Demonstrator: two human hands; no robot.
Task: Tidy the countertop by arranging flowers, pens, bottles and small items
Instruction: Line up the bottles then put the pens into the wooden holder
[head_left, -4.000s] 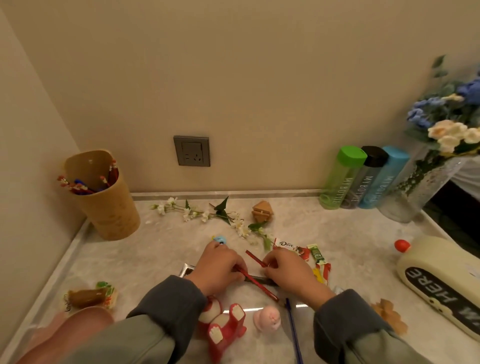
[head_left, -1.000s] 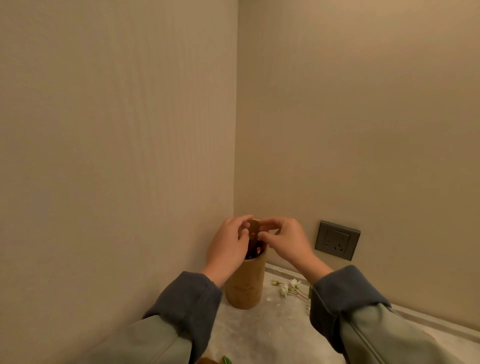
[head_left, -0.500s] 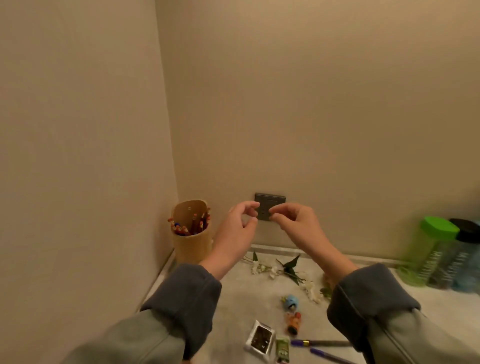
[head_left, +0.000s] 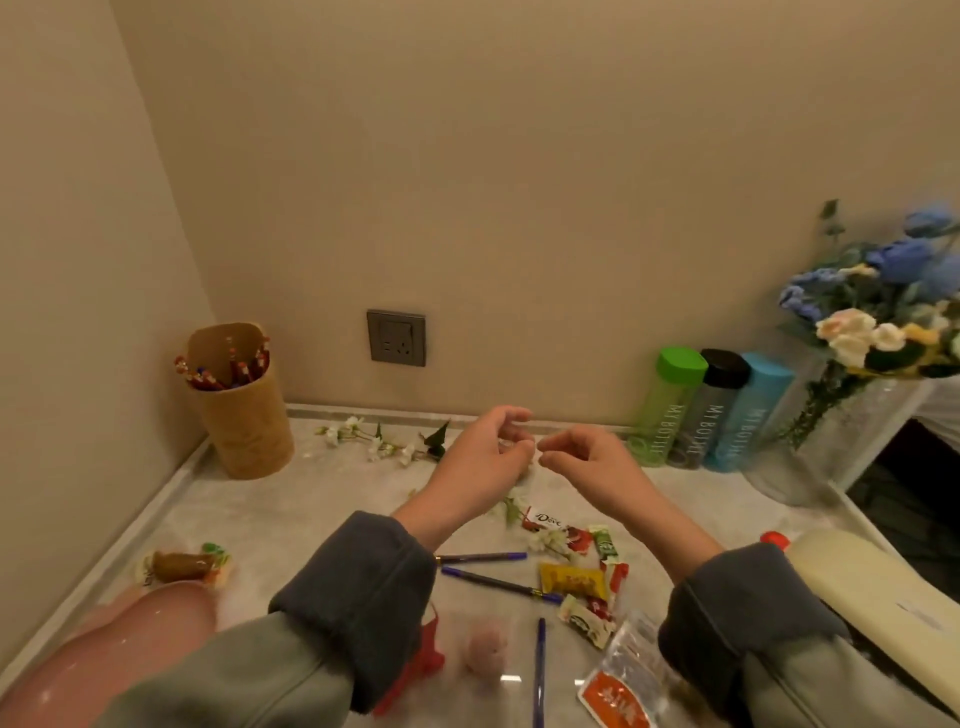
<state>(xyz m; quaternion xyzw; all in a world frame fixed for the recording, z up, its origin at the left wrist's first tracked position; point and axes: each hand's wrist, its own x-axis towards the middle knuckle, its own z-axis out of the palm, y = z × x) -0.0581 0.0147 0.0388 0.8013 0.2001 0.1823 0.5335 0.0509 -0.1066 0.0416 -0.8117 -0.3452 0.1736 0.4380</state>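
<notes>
Pens (head_left: 480, 557) lying loose at lower centre among snacks (head_left: 571, 579) and flower sprigs (head_left: 374, 442), others standing in the cup (head_left: 244, 421), left hand (head_left: 478, 462) and right hand (head_left: 592, 462) hovering empty, relaxed.

**Room on the left, crowded on the right**

The bare grey stone worktop (head_left: 291, 514) is free between the tan round pen cup (head_left: 244, 426) in the back left corner and the thin blue pens (head_left: 483, 557) in the middle. A white flower sprig (head_left: 379, 444) lies along the back edge. Three tall plastic bottles (head_left: 709, 410) stand tight together there too, just beside the clear glass vase of blue and cream flowers (head_left: 852, 441) in the back right corner. Bright snack packets (head_left: 571, 579) crowd the middle. A long cream box (head_left: 883, 597) fills the right edge. A smooth pink shape (head_left: 119, 654) blocks the front left corner.
</notes>
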